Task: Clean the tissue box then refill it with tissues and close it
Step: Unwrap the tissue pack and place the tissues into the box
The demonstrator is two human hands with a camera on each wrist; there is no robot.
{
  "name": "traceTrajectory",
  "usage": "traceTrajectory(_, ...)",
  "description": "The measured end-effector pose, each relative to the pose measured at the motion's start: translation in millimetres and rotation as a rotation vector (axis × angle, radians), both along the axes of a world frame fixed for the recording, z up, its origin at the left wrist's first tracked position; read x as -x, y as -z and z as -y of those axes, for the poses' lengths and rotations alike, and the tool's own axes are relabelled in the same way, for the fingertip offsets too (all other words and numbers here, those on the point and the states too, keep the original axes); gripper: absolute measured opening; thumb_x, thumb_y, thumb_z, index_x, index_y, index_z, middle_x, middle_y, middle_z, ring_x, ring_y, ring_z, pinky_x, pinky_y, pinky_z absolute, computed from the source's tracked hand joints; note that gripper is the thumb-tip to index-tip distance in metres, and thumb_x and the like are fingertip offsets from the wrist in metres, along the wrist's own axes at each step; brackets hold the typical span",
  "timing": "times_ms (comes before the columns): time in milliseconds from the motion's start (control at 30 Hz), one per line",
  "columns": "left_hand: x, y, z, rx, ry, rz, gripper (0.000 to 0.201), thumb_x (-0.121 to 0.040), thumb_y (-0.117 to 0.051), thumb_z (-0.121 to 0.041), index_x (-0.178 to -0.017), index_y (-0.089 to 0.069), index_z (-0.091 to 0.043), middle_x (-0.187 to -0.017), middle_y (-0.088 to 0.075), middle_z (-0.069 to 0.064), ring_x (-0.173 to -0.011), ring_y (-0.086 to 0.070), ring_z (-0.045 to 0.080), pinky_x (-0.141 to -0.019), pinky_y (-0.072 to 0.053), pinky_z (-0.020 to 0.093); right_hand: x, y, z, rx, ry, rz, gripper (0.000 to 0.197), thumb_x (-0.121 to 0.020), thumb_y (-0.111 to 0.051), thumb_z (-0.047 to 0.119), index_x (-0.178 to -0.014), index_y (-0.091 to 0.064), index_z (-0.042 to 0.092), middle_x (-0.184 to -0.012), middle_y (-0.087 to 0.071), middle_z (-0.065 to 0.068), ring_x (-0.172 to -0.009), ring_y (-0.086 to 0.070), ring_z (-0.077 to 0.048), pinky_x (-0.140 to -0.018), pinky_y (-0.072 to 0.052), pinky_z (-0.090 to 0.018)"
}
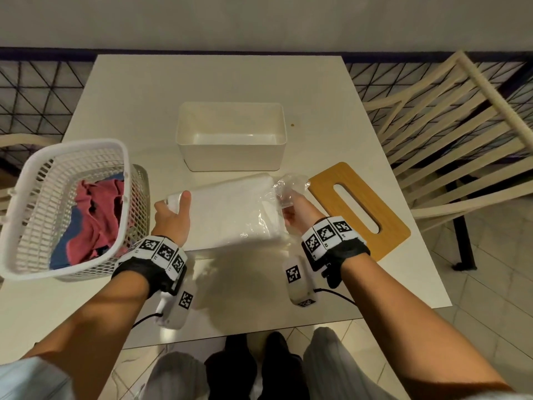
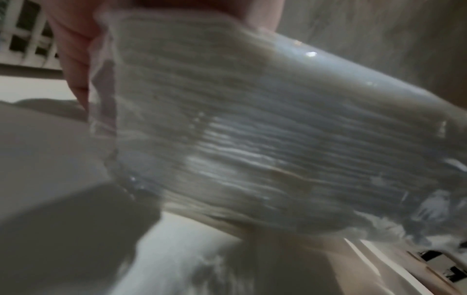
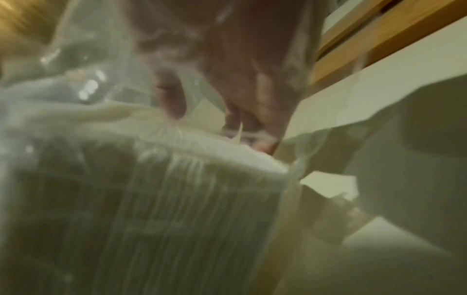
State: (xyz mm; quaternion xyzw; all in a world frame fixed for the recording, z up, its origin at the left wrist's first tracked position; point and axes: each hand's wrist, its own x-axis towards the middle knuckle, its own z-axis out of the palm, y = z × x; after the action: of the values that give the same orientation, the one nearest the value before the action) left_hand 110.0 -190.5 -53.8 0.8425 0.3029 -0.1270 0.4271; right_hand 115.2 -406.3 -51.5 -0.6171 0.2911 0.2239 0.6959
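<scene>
A white tissue pack (image 1: 230,212) in clear plastic wrap hangs above the table between my hands. My left hand (image 1: 173,209) grips its left end, thumb on top. My right hand (image 1: 291,209) pinches the loose plastic wrap (image 1: 288,186) bunched at the pack's right end. The empty white tissue box (image 1: 230,137) stands open behind the pack. Its wooden lid (image 1: 360,209) with a long slot lies flat to the right. The left wrist view shows the stacked tissue pack (image 2: 252,129) up close. In the right wrist view my fingers (image 3: 252,89) show through the plastic wrap (image 3: 88,79).
A white plastic basket (image 1: 28,183) holding red and blue cloths (image 1: 95,215) stands at the table's left edge. A cream slatted chair (image 1: 447,134) is at the right. The table (image 1: 230,79) has bare room behind the box and near its front edge.
</scene>
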Motion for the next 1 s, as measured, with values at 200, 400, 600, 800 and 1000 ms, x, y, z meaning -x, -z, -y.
traceTrajectory(200, -3, 5, -1, 0.044, -0.029, 0.009, 0.072, -0.092, -0.029, -0.057, -0.145, -0.013, -0.011, -0.151, -0.025, 0.014, -0.133, -0.035, 0.032, -0.107, -0.026, 0.039, 5, 4, 12, -0.086, -0.047, -0.019, 0.024, -0.084, -0.051, 0.038, -0.069, -0.051, 0.019, -0.05, -0.043, 0.006, -0.041, -0.034, -0.009, -0.04, -0.028, -0.018)
traceTrajectory(400, -4, 9, 0, 0.056, -0.021, 0.019, 0.072, -0.092, -0.03, -0.058, -0.145, -0.013, -0.011, -0.151, -0.025, 0.014, -0.133, -0.035, 0.033, -0.107, -0.027, 0.039, 10, 9, 14, -0.267, 0.011, -0.001, 0.032, -0.087, -0.05, 0.035, -0.06, -0.046, 0.018, -0.039, -0.037, 0.008, -0.032, -0.028, -0.007, -0.031, -0.023, -0.016)
traceTrajectory(600, -4, 11, -1, 0.07, -0.035, 0.035, 0.072, -0.092, -0.031, -0.056, -0.145, -0.013, -0.011, -0.153, -0.022, 0.01, -0.135, -0.033, 0.031, -0.108, -0.026, 0.039, 9, 9, 14, -0.237, -0.047, 0.044, 0.025, -0.084, -0.048, 0.028, -0.062, -0.044, 0.019, -0.04, -0.037, 0.01, -0.032, -0.027, -0.006, -0.032, -0.024, -0.016)
traceTrajectory(800, -6, 14, -2, 0.073, -0.07, 0.038, 0.072, -0.092, -0.031, -0.057, -0.145, -0.013, -0.012, -0.153, -0.021, 0.011, -0.136, -0.031, 0.031, -0.109, -0.025, 0.04, 16, 1, 16, -0.203, -0.207, 0.082, 0.043, -0.073, -0.062, 0.04, -0.106, -0.058, 0.013, -0.086, -0.065, -0.003, -0.072, -0.054, -0.017, -0.069, -0.043, -0.022)
traceTrajectory(1000, -9, 19, 1, 0.123, -0.18, 0.08, 0.068, -0.092, -0.035, -0.054, -0.14, -0.022, -0.008, -0.15, -0.019, 0.014, -0.136, -0.029, 0.027, -0.11, -0.024, 0.039, 9, 6, 20, 0.047, -0.323, 0.002, 0.116, -0.04, -0.08, 0.066, -0.137, -0.04, 0.017, -0.138, -0.048, -0.006, -0.123, -0.047, -0.024, -0.104, -0.038, -0.042)
